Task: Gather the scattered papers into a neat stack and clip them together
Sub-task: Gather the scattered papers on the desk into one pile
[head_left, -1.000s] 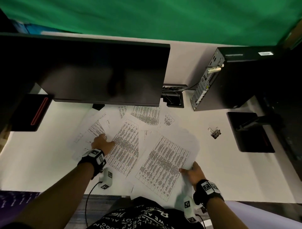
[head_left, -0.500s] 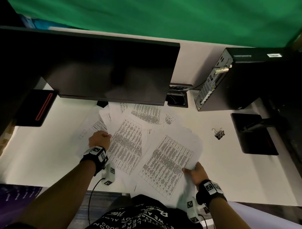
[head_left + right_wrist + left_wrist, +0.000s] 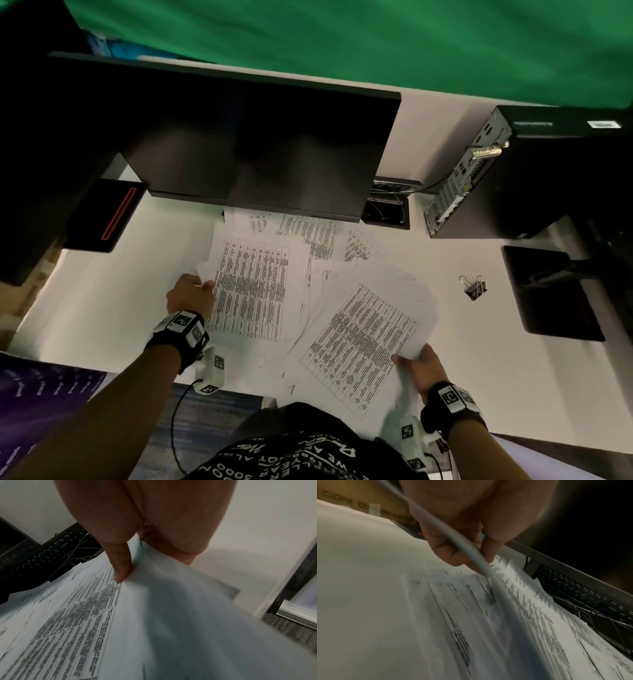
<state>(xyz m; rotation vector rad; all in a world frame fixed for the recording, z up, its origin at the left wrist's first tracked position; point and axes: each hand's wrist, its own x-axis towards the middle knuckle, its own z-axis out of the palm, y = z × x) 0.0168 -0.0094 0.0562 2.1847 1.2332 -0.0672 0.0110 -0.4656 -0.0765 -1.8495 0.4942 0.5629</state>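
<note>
Several printed papers (image 3: 253,284) lie overlapped on the white desk (image 3: 102,301) in front of the monitor. My left hand (image 3: 191,294) pinches the raised left edge of the left sheets (image 3: 513,601), fingers curled round the paper edge. My right hand (image 3: 419,368) grips the right corner of the lower-right sheets (image 3: 359,342), thumb on top of the paper (image 3: 154,615), fingers underneath. A black binder clip (image 3: 474,287) with silver handles lies alone on the desk to the right of the papers, away from both hands.
A dark monitor (image 3: 260,154) overhangs the far sheets. A computer tower (image 3: 513,174) stands at the back right, a black flat pad (image 3: 551,291) beyond the clip, a black box (image 3: 102,214) at the left. A keyboard (image 3: 583,593) and cables sit under the monitor.
My left hand has slid the left sheets to the right, toward the middle pile, and now lifts their edge. The right hand keeps its hold on the lower-right sheets.
</note>
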